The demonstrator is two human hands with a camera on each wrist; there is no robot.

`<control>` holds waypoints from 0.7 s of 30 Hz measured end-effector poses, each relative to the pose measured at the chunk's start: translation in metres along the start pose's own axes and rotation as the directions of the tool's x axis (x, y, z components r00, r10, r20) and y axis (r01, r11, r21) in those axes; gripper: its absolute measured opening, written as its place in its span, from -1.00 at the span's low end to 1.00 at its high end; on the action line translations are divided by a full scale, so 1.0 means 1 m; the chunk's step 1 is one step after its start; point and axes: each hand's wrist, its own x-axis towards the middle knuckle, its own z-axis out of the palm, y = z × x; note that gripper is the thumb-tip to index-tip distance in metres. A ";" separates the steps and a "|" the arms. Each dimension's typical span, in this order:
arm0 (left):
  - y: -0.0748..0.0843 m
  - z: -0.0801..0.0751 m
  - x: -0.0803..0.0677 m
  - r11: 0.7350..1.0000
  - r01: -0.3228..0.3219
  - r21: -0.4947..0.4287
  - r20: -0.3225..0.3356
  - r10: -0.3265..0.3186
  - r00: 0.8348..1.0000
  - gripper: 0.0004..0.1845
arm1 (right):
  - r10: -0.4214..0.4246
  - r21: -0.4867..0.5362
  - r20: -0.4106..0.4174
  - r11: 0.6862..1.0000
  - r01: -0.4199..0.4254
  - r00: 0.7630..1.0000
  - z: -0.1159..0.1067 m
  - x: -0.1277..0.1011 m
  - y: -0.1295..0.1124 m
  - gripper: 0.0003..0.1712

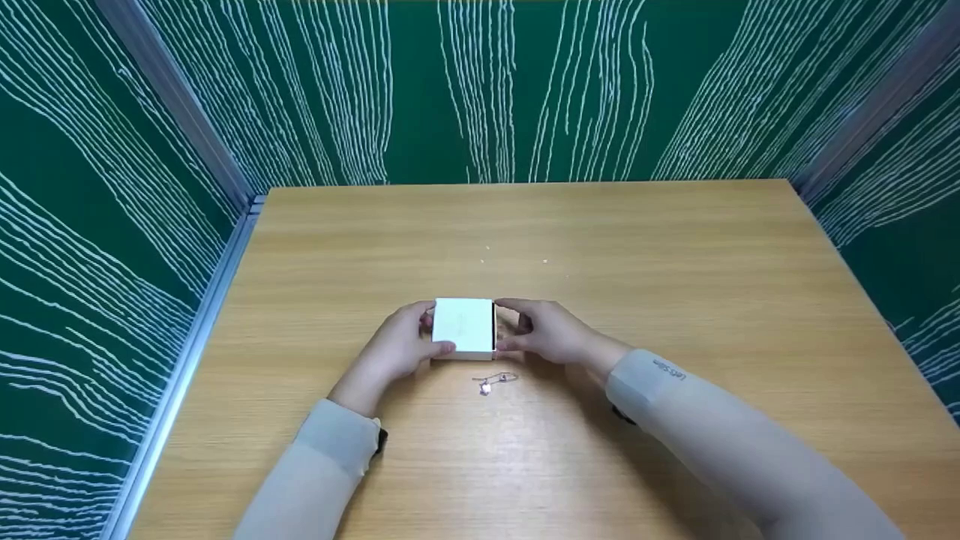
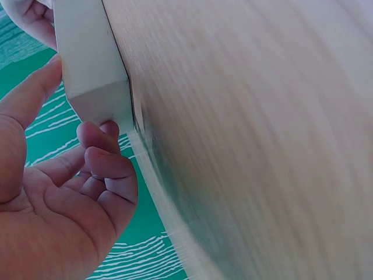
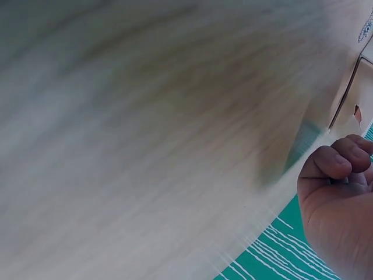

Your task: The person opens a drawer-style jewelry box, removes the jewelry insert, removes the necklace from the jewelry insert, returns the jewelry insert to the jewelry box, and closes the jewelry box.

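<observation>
Both my sleeves come in from the lower edge of the head view, and between my hands, just below them at the middle of the frame, a small silver necklace (image 1: 495, 382) lies on the wooden table (image 1: 675, 300). On the left of the white box (image 1: 464, 328), my left hand (image 1: 397, 350) holds its side with the thumb on the near edge and the fingers curled round the far one. On the right, my right hand (image 1: 544, 331) pinches the box's other side between thumb and fingers, so the box sits clamped between both hands near the table's centre.
</observation>
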 end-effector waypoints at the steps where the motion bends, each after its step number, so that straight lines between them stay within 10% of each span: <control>1: 0.000 0.000 0.000 1.000 0.001 -0.001 0.001 -0.001 1.000 -0.06 | 0.003 0.004 -0.005 1.000 -0.003 1.000 0.000 0.000 0.000 0.00; 21: 0.000 0.000 0.000 1.000 -0.012 -0.018 -0.008 0.012 1.000 -0.11 | 0.021 0.048 -0.050 0.999 -0.019 0.999 0.004 0.001 -0.002 -0.17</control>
